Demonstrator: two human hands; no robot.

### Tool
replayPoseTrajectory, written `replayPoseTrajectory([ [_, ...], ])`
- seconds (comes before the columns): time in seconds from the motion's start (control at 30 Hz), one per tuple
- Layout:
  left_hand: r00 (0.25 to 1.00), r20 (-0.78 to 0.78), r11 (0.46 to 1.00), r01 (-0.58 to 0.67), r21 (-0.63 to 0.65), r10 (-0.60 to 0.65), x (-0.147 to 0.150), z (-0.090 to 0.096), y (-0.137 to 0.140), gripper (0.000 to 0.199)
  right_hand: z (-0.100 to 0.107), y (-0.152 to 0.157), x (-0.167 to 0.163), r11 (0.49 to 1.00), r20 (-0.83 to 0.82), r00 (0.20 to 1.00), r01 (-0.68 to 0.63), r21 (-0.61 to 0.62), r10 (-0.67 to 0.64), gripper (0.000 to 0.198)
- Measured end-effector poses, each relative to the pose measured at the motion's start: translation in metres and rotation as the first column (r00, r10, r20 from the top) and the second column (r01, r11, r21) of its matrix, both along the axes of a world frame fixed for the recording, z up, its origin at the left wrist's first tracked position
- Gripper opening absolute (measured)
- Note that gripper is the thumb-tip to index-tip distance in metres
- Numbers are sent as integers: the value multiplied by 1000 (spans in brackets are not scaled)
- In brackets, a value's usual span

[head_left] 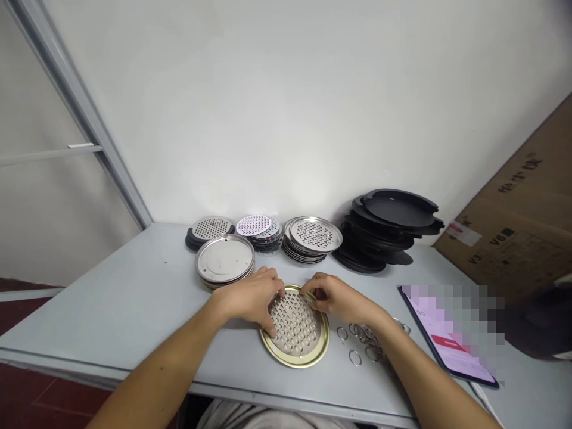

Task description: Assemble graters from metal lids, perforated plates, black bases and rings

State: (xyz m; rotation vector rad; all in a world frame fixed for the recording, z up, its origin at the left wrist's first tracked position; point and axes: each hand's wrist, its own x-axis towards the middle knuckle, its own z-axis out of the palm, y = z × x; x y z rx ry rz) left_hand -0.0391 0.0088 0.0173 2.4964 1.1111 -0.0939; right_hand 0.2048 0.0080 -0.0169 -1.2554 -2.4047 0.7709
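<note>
The perforated disc [295, 325] lies within the rim of a shallow gold dish [290, 360], at the near middle of the worktop [134, 298], straight in front of me. My left fingers [274, 285] grasp the disc along its left edge, thumb on the near part and fingertips on the far part. My right fingers [316, 287] are curled at the far right rim; I cannot tell whether they pinch the disc, the dish or both. The disc looks like thin metal, so I expect it to be light and stiff, with little give, and unlikely to break. Its smooth face could slide under my fingertips, and if those holes are raised for grating they may bite the skin, so I would keep to the plain outer edge and take it at two opposite sides. The dish looks thin too, easy to steady by its rolled rim. Just to the right lie loose metal rings [355, 358], small and probably slick; to the far left of the dish stands a stack of metal lids [226, 259].
</note>
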Motion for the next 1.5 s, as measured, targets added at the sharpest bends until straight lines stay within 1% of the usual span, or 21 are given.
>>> replayPoseTrajectory([
  [0.27, 1000, 11, 999, -9, -35, 9, 1, -5, 3, 66, 2, -1, 1, 999, -9, 999, -35, -1, 35, 37],
  [0.47, 999, 47, 995, -5, -102, 10, -2, -1, 5, 67, 4, -3, 1, 1000, -6, 1000, -20, 6, 20, 44],
  [0.57, 994, 100, 993, -35, -112, 47, -4, 1, 7, 54, 6, -7, -2, 999, -24, 1000, 9, 47, -8, 43],
  [0.67, 988, 132, 996, -73, -61, 80, -6, 1, 8, 37, 10, -10, -7, 994, -69, 996, 56, 99, -49, 39],
  [0.73, 990, 121, 997, -75, -34, 78, -7, 0, 10, 35, 11, -12, -11, 992, -84, 996, 53, 117, -43, 32],
  [0.8, 993, 98, 998, -63, -31, 66, -7, -2, 10, 41, 10, -14, -14, 992, -82, 997, 26, 122, -16, 26],
  [0.83, 994, 89, 998, -58, -34, 61, -7, -3, 11, 44, 10, -15, -16, 993, -79, 997, 12, 122, -3, 27],
  [0.9, 995, 79, 998, -56, -40, 59, -7, -5, 11, 47, 8, -18, -19, 993, -75, 997, -12, 120, 21, 36],
  [1.0, 994, 81, 997, -66, -42, 69, -6, -6, 10, 46, 6, -21, -23, 993, -62, 997, -43, 107, 50, 50],
  [1.07, 994, 85, 997, -70, -39, 73, -5, -5, 10, 45, 7, -23, -25, 994, -46, 997, -59, 96, 64, 55],
  [1.23, 994, 78, 996, -78, -34, 80, -4, -5, 10, 43, 8, -24, -25, 995, -7, 997, -70, 76, 71, 56],
  [1.33, 993, 82, 996, -81, -45, 85, -4, -9, 10, 37, 8, -23, -23, 995, 6, 998, -66, 70, 65, 55],
  [1.5, 990, 96, 993, -98, -68, 104, -3, -11, 10, 31, 10, -23, -23, 996, -8, 997, -73, 51, 73, 58],
])
